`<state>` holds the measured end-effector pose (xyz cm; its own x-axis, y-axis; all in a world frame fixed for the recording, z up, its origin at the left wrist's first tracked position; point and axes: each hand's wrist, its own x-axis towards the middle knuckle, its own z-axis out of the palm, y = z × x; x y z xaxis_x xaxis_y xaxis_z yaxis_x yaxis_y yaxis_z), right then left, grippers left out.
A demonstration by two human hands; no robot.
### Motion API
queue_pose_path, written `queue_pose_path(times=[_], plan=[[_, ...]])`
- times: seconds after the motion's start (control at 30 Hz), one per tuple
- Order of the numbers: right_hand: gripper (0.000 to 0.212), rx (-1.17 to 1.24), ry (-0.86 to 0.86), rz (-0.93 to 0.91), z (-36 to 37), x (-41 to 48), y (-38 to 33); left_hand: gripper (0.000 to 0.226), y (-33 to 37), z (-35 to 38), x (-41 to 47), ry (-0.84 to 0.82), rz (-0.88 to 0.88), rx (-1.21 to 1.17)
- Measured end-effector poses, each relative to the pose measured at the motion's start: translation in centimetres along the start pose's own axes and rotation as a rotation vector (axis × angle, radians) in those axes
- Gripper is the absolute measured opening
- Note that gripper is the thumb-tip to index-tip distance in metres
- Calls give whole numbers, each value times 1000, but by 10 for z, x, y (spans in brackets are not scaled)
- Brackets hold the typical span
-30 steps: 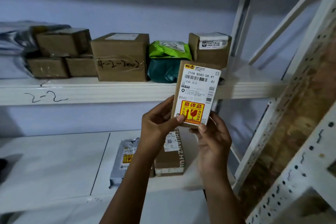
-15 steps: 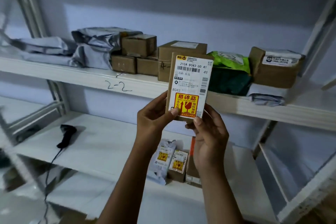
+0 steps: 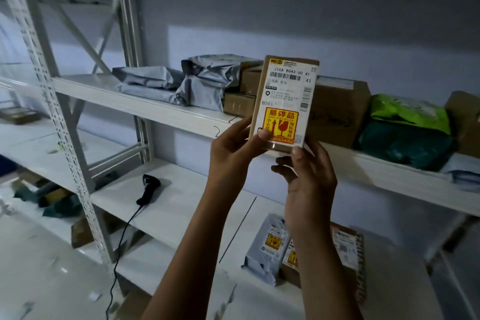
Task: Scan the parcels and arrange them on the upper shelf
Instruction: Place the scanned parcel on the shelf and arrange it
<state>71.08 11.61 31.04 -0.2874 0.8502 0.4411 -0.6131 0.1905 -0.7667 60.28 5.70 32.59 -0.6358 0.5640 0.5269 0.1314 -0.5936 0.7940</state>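
A small brown parcel (image 3: pixel 287 96) with a white barcode label and a yellow fragile sticker stands upright in front of the upper shelf (image 3: pixel 166 112). My left hand (image 3: pixel 233 148) pinches its lower left edge, thumb on the sticker. My right hand (image 3: pixel 309 171) grips its bottom right corner from below. A black corded barcode scanner (image 3: pixel 149 188) lies on the lower shelf (image 3: pixel 181 215) to the left. Grey bags (image 3: pixel 202 80), brown boxes (image 3: pixel 337 109) and a green bag (image 3: pixel 407 114) sit on the upper shelf.
On the lower shelf, behind my right forearm, lie a grey bag (image 3: pixel 265 247) and a flat box (image 3: pixel 348 244) with labels. A perforated white upright (image 3: pixel 59 125) stands at the left. More parcels lie on the floor (image 3: pixel 52 197) beyond it.
The view has swung left, bringing the scanner and the left upright into sight. Both hands keep the same hold on the parcel, which stays upright.
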Motion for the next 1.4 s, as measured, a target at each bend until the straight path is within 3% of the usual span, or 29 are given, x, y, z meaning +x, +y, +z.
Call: queue_pose_path(times=[0.33,0.5,0.8,0.93,1.4], plan=[[48,-85,-36,15,55,-4,38,44,-1,-60,15,102,48,15],[41,-144,29,-23,75,0,55,40,1,-76,34,99,66,111],[23,-138,285,-179,88,54,21,42,10,-25,92,-157,186,138],[14,-188,346,-197,82,69,12,40,8,-7,103,-154,163,93],[50,-294,443,-314,70,101,3,37,0,19,118,-159,123,74]])
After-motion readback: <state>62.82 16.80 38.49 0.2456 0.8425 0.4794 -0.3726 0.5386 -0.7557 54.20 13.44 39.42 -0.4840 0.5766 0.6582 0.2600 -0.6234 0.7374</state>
